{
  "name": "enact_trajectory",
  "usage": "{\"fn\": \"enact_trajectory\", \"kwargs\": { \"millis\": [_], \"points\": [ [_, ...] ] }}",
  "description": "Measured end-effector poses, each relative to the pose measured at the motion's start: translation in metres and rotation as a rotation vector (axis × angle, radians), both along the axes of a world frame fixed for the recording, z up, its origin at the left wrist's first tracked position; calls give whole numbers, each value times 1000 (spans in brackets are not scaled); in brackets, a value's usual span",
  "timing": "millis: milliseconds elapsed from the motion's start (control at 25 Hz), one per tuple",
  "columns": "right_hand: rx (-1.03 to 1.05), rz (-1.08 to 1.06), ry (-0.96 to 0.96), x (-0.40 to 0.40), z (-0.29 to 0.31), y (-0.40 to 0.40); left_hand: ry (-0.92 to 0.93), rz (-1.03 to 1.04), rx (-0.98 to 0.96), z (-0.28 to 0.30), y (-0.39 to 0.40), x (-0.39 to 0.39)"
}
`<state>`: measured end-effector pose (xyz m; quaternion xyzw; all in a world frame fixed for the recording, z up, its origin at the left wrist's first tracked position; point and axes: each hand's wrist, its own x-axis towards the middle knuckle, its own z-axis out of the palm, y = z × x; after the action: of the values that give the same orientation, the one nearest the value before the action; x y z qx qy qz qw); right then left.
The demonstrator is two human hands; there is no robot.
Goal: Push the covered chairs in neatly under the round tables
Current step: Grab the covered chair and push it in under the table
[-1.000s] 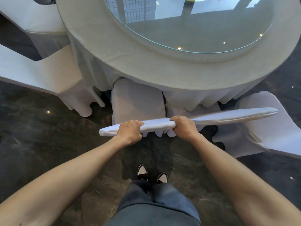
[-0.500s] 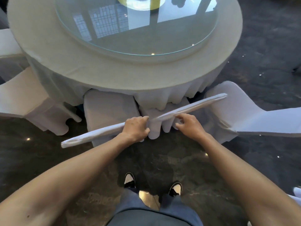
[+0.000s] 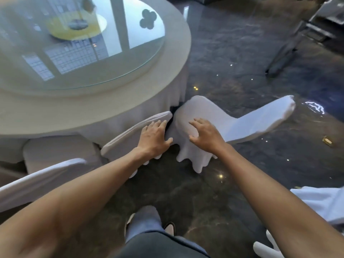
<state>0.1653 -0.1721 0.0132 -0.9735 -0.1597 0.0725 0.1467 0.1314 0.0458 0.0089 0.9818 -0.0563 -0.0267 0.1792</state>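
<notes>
Chair (image 3: pixel 130 135) under your left hand (image 3: pixel 155 139) sits tucked against the table (image 3: pixel 167 86), its back just beside the draped rim; that hand lies flat on it, fingers straight. Your right hand (image 3: pixel 205 135) is spread open over the next chair (image 3: pixel 242 123), which stands angled out from the table and, by my judgement, is the one to push in next.

a banquet hall: a round table (image 3: pixel 149 101) draped in a floor-length cloth carries a glass turntable (image 3: pixel 111 58), ringed by chairs in white fitted covers (image 3: pixel 214 116) on a polished dark marble floor (image 3: pixel 242 53) reflecting ceiling lights.
</notes>
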Motion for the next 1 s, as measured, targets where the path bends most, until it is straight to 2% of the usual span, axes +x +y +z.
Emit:
{"fn": "enact_trajectory", "kwargs": {
  "millis": [160, 360, 560, 760, 880, 1000],
  "points": [
    [-82, -83, -103, 34, 8, -106, -8, -75, 35, 0, -102, 54],
    [-176, -152, -130, 83, 1, -216, 11, -136, 9, -14, -217, 119],
    [-179, -192, -55, 145, 0, -327, 79, -208, -52, -26, -340, 186],
    [-135, -172, 3, 182, -5, -419, 143, -228, -58, -22, -428, 216],
    [-150, -87, 82, 206, -14, -470, 303, -233, -105, -25, -465, 225],
    [-230, 150, 132, 231, -31, -512, 549, -222, -113, -37, -500, 221]
  ]
}}
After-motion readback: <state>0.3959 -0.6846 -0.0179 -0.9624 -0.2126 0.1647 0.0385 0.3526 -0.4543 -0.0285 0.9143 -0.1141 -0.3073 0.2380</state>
